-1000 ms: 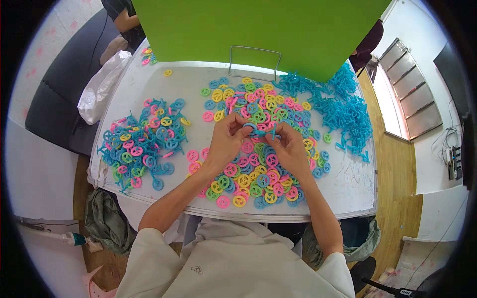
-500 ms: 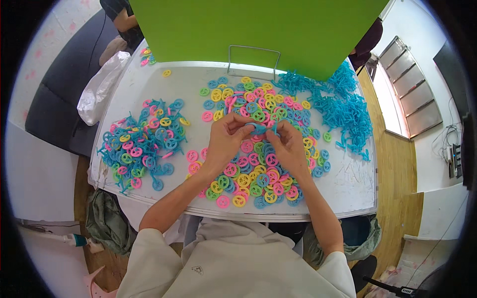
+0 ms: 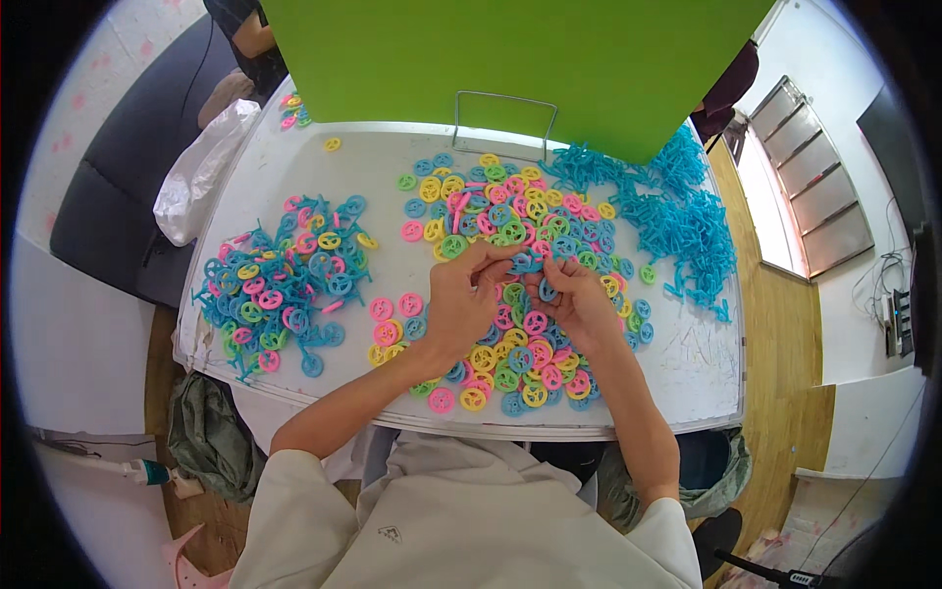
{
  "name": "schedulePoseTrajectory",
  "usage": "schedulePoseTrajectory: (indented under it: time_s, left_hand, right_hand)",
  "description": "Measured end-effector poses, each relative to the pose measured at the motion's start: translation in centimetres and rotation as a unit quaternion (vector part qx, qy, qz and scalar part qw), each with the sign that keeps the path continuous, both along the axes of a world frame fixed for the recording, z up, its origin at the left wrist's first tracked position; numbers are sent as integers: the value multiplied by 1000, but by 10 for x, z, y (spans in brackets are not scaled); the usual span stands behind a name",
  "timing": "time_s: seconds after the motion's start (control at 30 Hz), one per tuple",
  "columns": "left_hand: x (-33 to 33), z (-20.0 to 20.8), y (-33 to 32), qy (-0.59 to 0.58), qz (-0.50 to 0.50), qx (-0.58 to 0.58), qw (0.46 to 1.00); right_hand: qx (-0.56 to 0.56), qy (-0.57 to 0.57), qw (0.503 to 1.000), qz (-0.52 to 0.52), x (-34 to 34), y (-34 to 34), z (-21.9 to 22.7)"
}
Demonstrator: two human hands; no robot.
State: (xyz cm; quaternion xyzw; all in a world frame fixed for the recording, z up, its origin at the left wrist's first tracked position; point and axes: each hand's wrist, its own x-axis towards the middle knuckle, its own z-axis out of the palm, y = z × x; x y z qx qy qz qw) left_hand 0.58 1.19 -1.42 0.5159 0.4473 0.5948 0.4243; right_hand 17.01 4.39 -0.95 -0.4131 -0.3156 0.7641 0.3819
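Observation:
Above the middle pile of spoked plastic wheels (image 3: 520, 359), in pink, yellow, green and blue, my two hands come close together. My left hand (image 3: 463, 302) is closed, its thumb and fingertips pinching a small blue plastic piece (image 3: 526, 262) whose exact shape the fingers partly hide. My right hand (image 3: 579, 302) is closed too, with a blue wheel (image 3: 548, 290) between its fingers, and its fingertips are close beside the blue piece. On the left of the table lies a heap of blue stick parts with coloured wheels on and among them (image 3: 285, 285).
Many loose blue stick parts (image 3: 687, 226) cover the far right of the white table (image 3: 677, 378). A green panel (image 3: 510, 59) stands along the back, behind a wire frame (image 3: 505, 94). A plastic bag (image 3: 196, 182) hangs at the left edge. Another person's arm (image 3: 253, 37) shows at the far left.
My left hand has turned and sits slightly lower, with its fingers more curled. My right hand has rotated, and a blue wheel now shows between its fingers.

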Motion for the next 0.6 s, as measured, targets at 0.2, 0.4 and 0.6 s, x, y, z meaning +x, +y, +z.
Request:
schedulePoseTrajectory:
  time_s: [0.2, 0.4, 0.6]
  left_hand:
    - [-1, 9, -3, 122, 0, 11, 992]
    - [-3, 6, 3, 56, -4, -21, 998]
    - [-8, 1, 10, -34, -13, -1, 999]
  right_hand:
    - [64, -33, 995, -67, -8, -4, -5]
    - [358, -230, 889, -168, -21, -12, -6]
    - [460, -344, 806, -145, -16, -11, 2]
